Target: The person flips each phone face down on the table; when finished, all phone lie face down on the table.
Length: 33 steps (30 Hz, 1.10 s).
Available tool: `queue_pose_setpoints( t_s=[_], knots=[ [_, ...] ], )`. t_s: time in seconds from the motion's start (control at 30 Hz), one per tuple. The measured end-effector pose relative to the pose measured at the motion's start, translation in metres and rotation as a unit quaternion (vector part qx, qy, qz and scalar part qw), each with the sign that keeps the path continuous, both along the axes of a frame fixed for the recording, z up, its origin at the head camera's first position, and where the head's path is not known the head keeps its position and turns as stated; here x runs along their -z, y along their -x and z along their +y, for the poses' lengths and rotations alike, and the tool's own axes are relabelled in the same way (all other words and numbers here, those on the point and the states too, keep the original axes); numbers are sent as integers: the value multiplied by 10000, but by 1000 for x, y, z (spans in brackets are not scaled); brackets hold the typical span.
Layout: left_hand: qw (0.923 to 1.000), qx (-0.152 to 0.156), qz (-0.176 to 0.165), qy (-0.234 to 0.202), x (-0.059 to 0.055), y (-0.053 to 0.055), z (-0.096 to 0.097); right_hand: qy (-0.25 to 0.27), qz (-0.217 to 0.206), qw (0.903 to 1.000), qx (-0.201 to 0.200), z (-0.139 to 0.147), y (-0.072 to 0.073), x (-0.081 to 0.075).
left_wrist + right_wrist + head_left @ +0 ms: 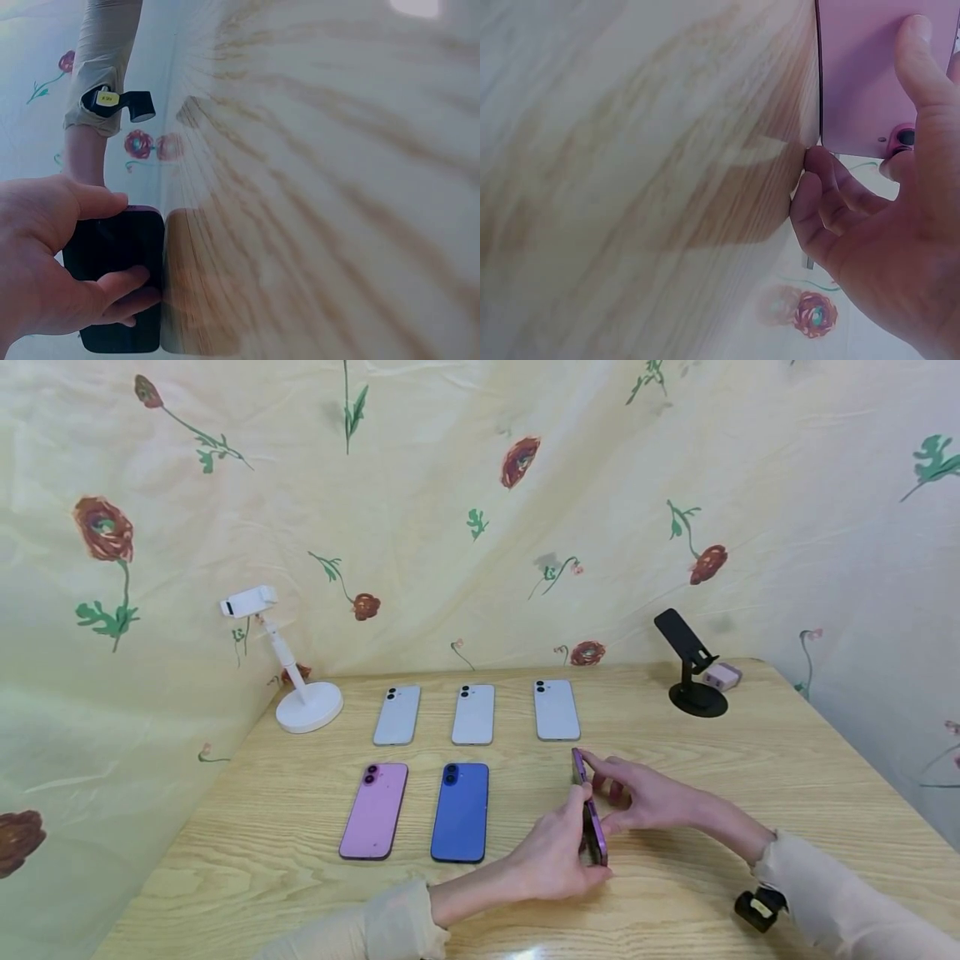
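Note:
A purple smartphone point(597, 833) stands on its long side edge on the wooden table, between both hands. Its dark screen point(124, 247) faces the left hand, and its pink-purple back point(862, 75) faces the right. The left hand point(553, 853) grips it, with thumb across one end and fingertips against the screen. On the other side, the right hand point(651, 795) holds it, thumb on the back and a finger by the camera end. Its other fingers are curled near the tabletop. A pink phone point(373, 812) and a blue phone point(460, 812) lie face down left of the hands.
Behind lie three white phones point(473, 715) in a row. A white phone stand point(309, 707) is at the back left; a black phone stand point(697, 698) and a small white block point(722, 677) are at the back right. Floral cloth point(420, 510) hangs behind the table.

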<state>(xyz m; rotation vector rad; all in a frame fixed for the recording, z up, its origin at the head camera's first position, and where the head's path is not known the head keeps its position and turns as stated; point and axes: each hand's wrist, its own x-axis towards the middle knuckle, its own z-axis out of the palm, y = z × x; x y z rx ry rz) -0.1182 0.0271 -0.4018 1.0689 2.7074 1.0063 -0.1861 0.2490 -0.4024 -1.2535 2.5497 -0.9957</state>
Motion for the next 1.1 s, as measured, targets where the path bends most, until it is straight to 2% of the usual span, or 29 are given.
queue_pose_setpoints(
  t_s=[0.43, 0.87, 1.1],
  knots=[
    [9995, -158, -245, -73, -1, -2, -4, -58, 353, 9993, 68, -6, -2, 6],
    [9987, -132, -446, -219, 0, -3, -8, -237, 292, 9991, 206, -9, -4, 8],
    [9988, -76, -383, -286, 1, -2, -12, -320, 371, 9986, 176, -10, -4, 9]
  ],
)
